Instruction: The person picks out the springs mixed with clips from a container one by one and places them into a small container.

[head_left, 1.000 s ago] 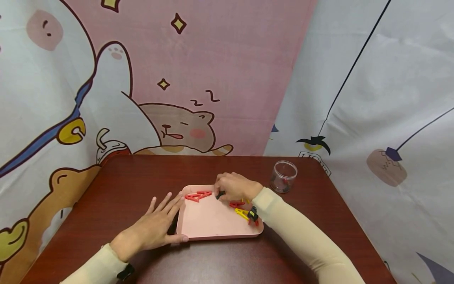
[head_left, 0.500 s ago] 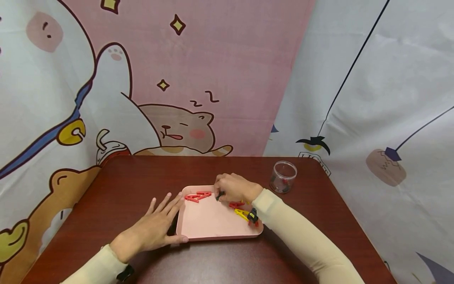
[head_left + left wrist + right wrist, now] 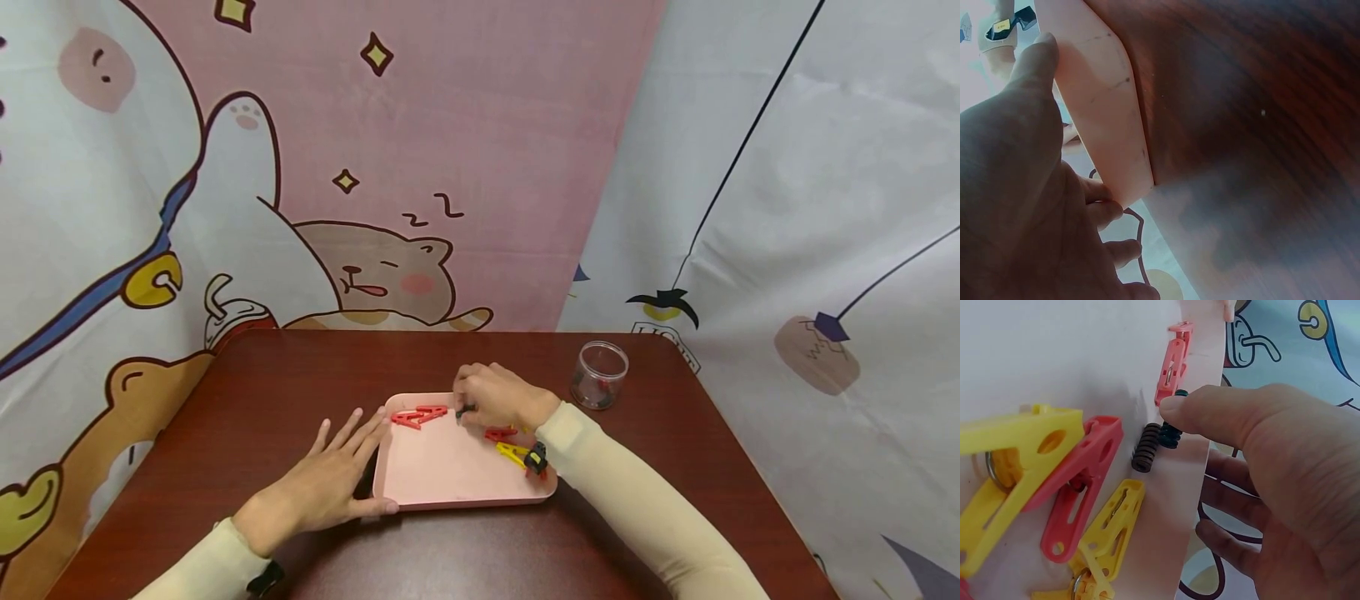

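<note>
In the head view a pink tray lies on the table. My left hand spreads straight fingers along its left side, and in the left wrist view the thumb and fingertips touch the tray's wall. Over the tray's far edge, my right hand pinches a dark green coil spring, its thumb on the spring and the index finger largely hidden. Right beside it lies a brown coil spring. Red clips lie in the far left corner; a red clip and yellow clips lie at the right.
A clear round jar stands behind the tray to the right, with some small dark and red pieces inside. The dark reddish wooden table ends at a cartoon-printed cloth hanging behind it.
</note>
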`<state>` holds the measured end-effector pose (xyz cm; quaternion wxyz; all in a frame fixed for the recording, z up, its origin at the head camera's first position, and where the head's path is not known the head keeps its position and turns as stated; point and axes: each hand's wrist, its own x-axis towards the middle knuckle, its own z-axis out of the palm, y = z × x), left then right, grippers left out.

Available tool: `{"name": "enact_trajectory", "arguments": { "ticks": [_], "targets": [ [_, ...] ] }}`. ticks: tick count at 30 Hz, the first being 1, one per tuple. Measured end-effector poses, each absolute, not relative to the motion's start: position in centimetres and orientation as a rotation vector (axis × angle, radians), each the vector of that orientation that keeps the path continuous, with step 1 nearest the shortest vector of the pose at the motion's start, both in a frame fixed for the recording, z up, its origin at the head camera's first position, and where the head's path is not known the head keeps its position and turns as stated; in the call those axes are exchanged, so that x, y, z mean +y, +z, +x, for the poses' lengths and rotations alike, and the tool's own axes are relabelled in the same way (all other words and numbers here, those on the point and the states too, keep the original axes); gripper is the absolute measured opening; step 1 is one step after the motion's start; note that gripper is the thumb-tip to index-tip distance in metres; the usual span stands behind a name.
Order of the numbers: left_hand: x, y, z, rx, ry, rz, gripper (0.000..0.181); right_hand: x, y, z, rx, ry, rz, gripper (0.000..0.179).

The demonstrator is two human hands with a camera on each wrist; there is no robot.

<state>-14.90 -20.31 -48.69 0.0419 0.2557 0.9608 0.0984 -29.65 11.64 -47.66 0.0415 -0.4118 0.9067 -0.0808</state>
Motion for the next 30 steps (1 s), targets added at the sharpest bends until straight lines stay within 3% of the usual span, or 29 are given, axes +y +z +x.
{"name": "enact_trajectory", "arguments": {
  "ticks": [14, 30],
  "targets": [
    [-20.6, -48.8, -15.0, 2.944, 0.313, 0.765, 0.124, 11.7, -47.1, -29.0, 2.830, -0.240, -1.258, 0.015],
    [-21.0, -50.0, -15.2, 2.924, 0.454, 0.785, 0.126, 12.2, -46.9, -28.7, 2.836, -0.313, -1.273, 0.024]
  ]
}}
